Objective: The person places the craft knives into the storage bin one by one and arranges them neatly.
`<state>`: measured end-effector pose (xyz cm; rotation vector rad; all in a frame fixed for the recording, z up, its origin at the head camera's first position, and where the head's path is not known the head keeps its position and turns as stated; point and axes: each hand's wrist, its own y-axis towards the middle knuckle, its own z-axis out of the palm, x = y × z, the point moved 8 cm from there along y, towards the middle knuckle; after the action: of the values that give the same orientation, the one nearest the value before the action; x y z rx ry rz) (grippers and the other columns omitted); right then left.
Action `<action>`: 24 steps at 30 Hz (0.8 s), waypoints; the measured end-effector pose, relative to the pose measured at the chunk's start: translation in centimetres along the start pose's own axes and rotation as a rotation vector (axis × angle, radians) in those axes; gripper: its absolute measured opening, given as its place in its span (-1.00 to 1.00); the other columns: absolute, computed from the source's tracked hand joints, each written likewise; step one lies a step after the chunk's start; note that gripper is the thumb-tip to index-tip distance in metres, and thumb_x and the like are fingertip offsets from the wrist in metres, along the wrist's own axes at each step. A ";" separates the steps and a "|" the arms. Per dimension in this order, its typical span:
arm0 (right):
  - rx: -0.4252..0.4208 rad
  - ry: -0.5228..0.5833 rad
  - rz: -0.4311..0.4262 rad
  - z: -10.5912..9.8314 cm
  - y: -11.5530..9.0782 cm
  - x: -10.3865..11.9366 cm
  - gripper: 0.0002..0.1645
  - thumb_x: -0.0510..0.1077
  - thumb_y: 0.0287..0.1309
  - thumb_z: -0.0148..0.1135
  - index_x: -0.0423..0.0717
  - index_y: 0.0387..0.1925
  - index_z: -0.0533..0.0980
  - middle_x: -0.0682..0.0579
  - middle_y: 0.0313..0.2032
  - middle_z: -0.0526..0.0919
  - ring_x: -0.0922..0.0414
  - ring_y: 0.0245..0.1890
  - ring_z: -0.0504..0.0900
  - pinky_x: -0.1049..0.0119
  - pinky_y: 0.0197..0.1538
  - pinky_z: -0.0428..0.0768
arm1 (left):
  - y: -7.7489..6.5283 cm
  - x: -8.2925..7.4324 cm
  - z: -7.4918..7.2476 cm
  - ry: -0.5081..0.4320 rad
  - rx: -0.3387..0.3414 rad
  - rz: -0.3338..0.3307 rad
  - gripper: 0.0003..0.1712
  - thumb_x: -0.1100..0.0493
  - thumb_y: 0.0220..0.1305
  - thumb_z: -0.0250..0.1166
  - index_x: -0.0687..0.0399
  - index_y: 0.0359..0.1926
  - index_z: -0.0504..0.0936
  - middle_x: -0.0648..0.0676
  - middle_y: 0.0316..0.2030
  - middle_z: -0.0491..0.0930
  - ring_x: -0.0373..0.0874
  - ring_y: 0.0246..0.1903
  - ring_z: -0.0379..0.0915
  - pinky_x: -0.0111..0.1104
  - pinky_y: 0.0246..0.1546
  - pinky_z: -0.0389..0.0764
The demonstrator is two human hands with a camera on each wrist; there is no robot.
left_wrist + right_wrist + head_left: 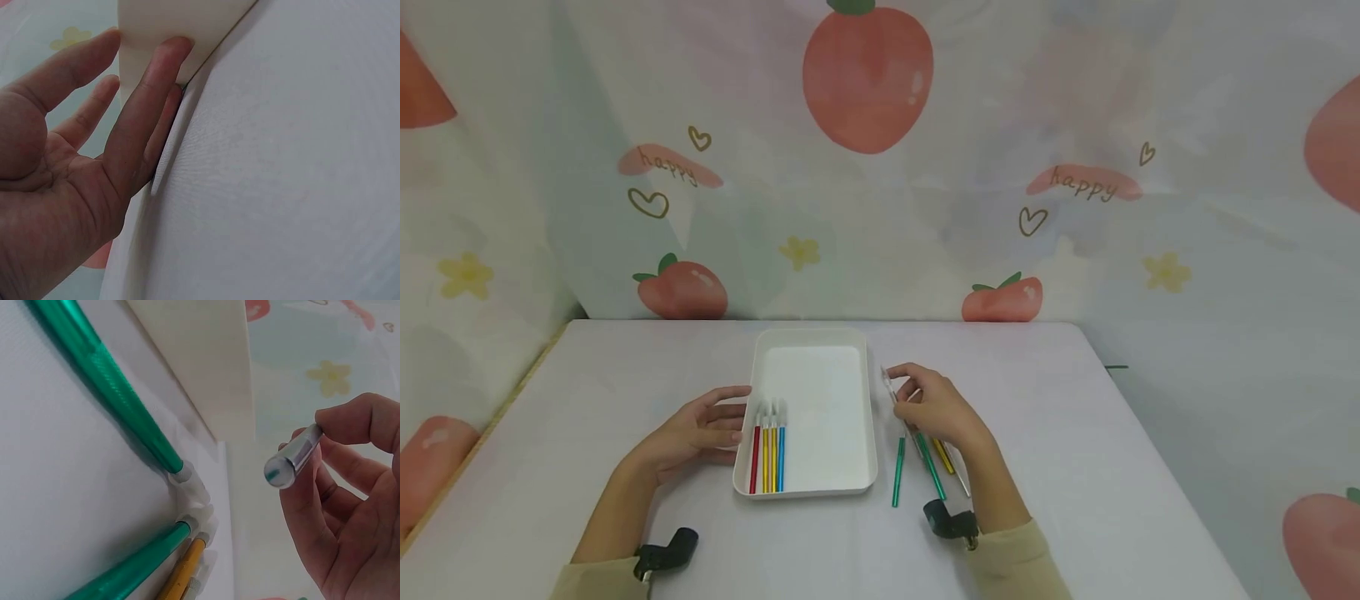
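My right hand (936,408) pinches a silver craft knife (294,459) between thumb and fingers, raised just right of a white tray (831,417). Its round butt end faces the right wrist camera. My left hand (692,429) has its fingers extended against the tray's left wall, as the left wrist view also shows. Inside the tray, along its left side, lie a red craft knife (756,458), two yellow ones and a blue craft knife (782,458), side by side with clear caps pointing away from me.
Below my right hand, a green craft knife (898,472), a second green one (931,467), a yellow one (943,457) and a silver one (960,477) lie loosely on the white-covered table (1075,467). A printed cloth (880,225) hangs behind the table.
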<state>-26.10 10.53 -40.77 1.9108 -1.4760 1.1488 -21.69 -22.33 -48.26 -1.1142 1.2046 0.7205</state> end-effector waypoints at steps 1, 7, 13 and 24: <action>-0.003 0.001 0.002 0.0 0.0 0.0 -0.40 -0.29 0.10 0.24 0.02 0.23 0.49 -0.03 -0.28 0.55 0.10 -0.47 0.56 0.31 -0.44 0.57 | 0.0 0.0 0.1 -0.001 0.000 -0.001 -0.08 0.24 0.23 0.40 -0.01 0.52 0.14 0.36 0.42 0.23 0.19 0.29 0.39 -0.03 0.02 0.66; -0.025 0.018 -0.020 0.0 0.4 0.7 -0.40 -0.29 0.10 0.23 0.04 0.23 0.49 -0.02 -0.26 0.56 0.08 -0.43 0.57 0.28 -0.43 0.62 | -0.1 0.2 0.2 -0.007 -0.008 -0.010 -0.08 0.25 0.23 0.40 -0.01 0.52 0.14 0.36 0.42 0.22 0.18 0.28 0.40 -0.02 0.01 0.66; -0.007 0.077 -0.035 1.1 0.7 2.0 -0.40 -0.31 0.12 0.21 0.02 0.24 0.48 -0.05 -0.26 0.55 0.08 -0.38 0.56 0.26 -0.38 0.69 | -0.1 0.2 0.2 -0.009 -0.003 -0.007 -0.09 0.25 0.23 0.40 -0.03 0.51 0.15 0.36 0.42 0.23 0.19 0.29 0.39 -0.02 0.02 0.66; 0.023 0.125 -0.057 3.5 1.5 3.0 -0.40 -0.30 0.12 0.26 0.01 0.24 0.47 -0.06 -0.25 0.55 0.07 -0.36 0.59 0.24 -0.36 0.72 | 0.1 0.1 0.1 -0.007 -0.004 -0.004 -0.09 0.24 0.23 0.41 -0.05 0.51 0.15 0.35 0.43 0.22 0.19 0.29 0.39 -0.03 0.02 0.66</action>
<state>-26.09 5.76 -40.39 1.8478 -1.3394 1.2406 -21.74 -22.22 -48.36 -1.1160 1.1951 0.7234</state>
